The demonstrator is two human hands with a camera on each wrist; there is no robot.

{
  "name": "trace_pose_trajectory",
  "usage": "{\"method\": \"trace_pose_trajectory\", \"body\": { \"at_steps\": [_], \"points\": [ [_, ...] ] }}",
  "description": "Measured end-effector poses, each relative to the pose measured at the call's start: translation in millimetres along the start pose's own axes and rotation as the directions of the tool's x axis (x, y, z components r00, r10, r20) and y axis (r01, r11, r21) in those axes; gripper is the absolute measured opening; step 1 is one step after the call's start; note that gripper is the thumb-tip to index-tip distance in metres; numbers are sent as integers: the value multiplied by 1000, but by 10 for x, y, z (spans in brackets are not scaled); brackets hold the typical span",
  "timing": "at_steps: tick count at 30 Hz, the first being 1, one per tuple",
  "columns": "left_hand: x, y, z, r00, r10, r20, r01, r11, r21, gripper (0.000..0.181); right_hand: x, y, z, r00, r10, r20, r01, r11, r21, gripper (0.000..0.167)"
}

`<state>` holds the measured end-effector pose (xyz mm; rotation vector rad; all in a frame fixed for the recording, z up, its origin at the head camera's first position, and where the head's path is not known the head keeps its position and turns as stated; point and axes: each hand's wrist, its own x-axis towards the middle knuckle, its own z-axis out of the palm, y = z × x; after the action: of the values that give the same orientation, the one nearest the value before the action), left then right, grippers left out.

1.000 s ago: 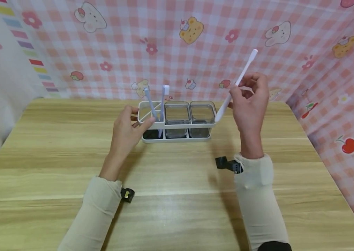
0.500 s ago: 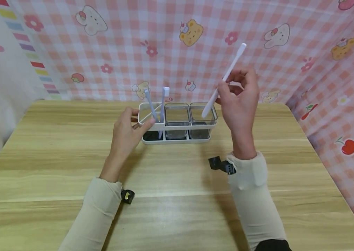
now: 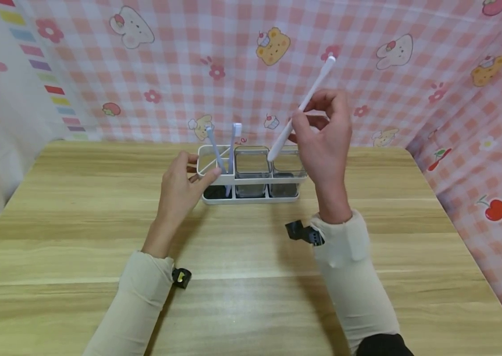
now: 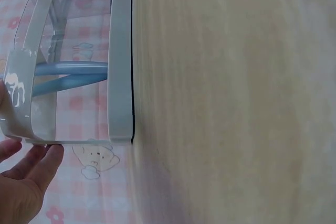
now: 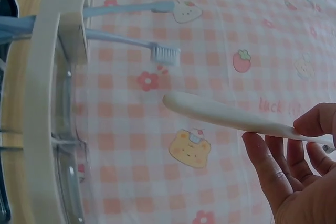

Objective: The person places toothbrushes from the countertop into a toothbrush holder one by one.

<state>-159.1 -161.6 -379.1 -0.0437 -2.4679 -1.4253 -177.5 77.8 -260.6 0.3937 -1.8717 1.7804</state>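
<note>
In the head view my left hand grips the left end of a white toothbrush holder, thumb on the front rim. The left wrist view shows fingertips against the end of the holder's rim. A light blue toothbrush and a pale lilac toothbrush stand leaning in its divided left part. My right hand pinches a white toothbrush, tilted, head up. Its handle end points down toward the holder, apart from it in the right wrist view.
Two clear square cups sit in the holder, one in the middle and one at the right. The holder stands near the back of a wooden table. A pink checked cloth hangs behind.
My right hand has moved left with the white toothbrush, from the holder's right side to above its cups. The left hand and the holder have stayed in place.
</note>
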Motion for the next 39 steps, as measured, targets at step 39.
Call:
{"method": "trace_pose_trajectory", "body": {
  "at_steps": [39],
  "points": [
    [-3, 1, -8, 1000, 9, -12, -9, 1000, -1, 56, -298, 421, 657, 984, 146, 106, -151, 988, 42, 22]
  ]
}}
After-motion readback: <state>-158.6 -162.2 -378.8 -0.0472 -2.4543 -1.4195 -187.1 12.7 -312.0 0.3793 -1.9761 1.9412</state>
